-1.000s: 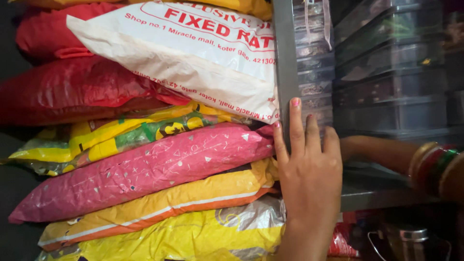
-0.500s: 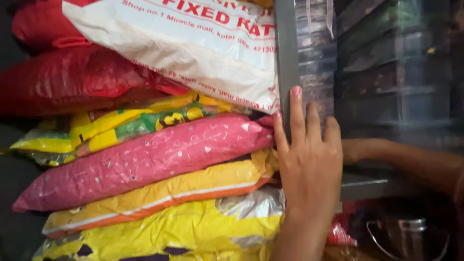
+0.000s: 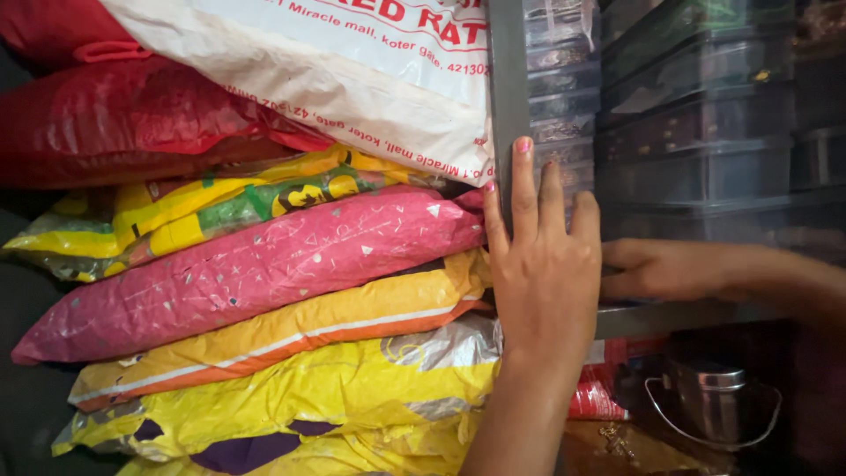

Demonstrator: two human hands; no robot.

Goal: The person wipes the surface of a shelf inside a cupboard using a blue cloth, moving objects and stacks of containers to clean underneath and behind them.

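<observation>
The left hand (image 3: 546, 273) lies flat, fingers spread open, on the grey post (image 3: 507, 106) and the end of the pink bag (image 3: 256, 264). At three o'clock from it, the right hand (image 3: 661, 269) reaches along the shelf (image 3: 687, 317) toward the clear boxes (image 3: 696, 132); I cannot tell if its fingers hold anything. At nine o'clock the bags are piled high, the white bag (image 3: 352, 79) on top. If the left hand lets go, I think the pile may slide out. A hard tug could tip the boxes.
</observation>
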